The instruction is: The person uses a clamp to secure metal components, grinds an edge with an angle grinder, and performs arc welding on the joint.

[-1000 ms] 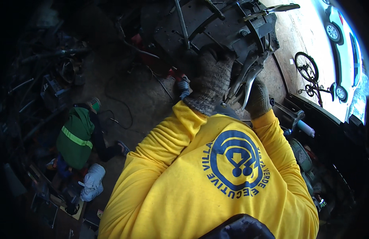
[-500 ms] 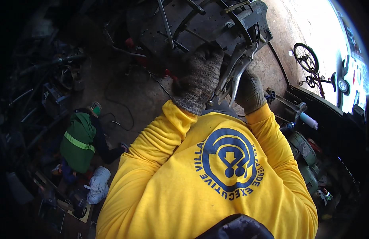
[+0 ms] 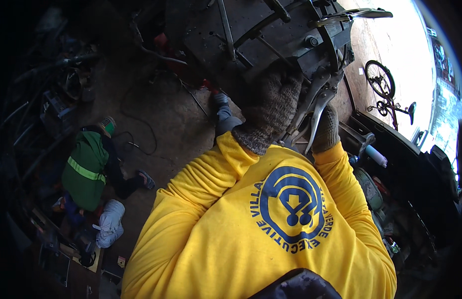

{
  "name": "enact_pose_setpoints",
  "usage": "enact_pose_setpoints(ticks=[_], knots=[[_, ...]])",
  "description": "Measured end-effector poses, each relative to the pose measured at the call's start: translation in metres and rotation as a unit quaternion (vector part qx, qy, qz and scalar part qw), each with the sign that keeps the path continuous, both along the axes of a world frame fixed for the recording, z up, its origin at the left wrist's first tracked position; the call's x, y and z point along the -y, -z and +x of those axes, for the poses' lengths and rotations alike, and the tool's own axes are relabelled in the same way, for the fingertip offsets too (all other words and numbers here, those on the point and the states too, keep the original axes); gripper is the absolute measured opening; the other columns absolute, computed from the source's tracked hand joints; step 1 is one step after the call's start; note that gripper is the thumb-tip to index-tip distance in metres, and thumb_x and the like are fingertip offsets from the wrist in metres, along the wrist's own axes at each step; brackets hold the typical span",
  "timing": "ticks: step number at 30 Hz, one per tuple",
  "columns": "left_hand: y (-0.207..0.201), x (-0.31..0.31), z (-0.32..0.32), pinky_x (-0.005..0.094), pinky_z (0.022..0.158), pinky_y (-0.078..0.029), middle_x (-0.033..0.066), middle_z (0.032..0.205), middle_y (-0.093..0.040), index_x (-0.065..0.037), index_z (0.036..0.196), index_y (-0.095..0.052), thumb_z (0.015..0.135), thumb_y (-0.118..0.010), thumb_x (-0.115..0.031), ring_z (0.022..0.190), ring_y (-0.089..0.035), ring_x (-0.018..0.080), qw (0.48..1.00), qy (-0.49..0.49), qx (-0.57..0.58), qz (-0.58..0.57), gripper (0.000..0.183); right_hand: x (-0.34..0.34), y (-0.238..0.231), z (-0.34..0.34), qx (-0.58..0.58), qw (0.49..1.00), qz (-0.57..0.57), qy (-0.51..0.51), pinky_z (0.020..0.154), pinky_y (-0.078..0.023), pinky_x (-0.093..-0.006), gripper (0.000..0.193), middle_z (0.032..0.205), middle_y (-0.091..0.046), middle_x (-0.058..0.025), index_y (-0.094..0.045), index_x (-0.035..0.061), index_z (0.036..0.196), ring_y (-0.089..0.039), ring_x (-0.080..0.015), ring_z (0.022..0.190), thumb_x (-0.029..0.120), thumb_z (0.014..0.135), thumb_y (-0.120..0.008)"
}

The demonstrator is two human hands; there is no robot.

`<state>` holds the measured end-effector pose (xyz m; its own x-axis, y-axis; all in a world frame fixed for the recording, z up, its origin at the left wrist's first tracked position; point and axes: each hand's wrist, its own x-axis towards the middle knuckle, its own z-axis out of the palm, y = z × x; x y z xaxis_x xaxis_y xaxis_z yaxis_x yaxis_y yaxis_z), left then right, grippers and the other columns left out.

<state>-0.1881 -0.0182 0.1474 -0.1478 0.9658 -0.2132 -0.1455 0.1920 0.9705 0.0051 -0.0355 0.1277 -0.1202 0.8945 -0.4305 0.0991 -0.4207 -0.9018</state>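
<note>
A pair of metal locking pliers [image 3: 318, 102] slants down from the dark metal frame [image 3: 326, 42], its handles spread apart. Just left of the pliers, my left hand [image 3: 276, 99], in a grey-brown knit glove, has its fingers curled in against the edge of the metalwork; what they hold is hidden. My right hand [image 3: 327, 130], gloved the same way, is right behind the pliers' handles. Its fingers are mostly hidden, so its grip cannot be made out. A second pair of locking pliers [image 3: 358, 16] sits on the frame at the upper right. The frame rests on a dark steel plate [image 3: 206, 47].
On the left a person in a green vest [image 3: 86, 174] is low to the floor, near a white sack [image 3: 110, 224]. A cable [image 3: 153, 134] loops across the floor. A bicycle [image 3: 383, 89] lies at the right, past a dark edge. A green machine [image 3: 368, 192] stands beside my right arm.
The view has shifted, and the pliers and both hands appear farther right and slightly lower. The second pliers show more fully at the top. My hands keep about the same places beside the pliers.
</note>
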Motion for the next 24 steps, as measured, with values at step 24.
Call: enact_pose_setpoints(ticks=[24], knots=[[0.007, 0.012, -0.02, 0.0374, 0.088, -0.051, 0.0122, 0.111, -0.068, -0.003, 0.125, -0.061, 0.097, -0.065, -0.032, 0.098, -0.066, 0.0251, 0.985, 0.084, -0.149, -0.031, 0.04, -0.012, -0.015, -0.039, -0.448, 0.843, -0.185, 0.234, 0.077, -0.054, -0.034, 0.024, 0.096, -0.065, -0.0096, -0.059, 0.0024, 0.111, -0.063, -0.0225, 0.08, 0.024, 0.101, -0.057]])
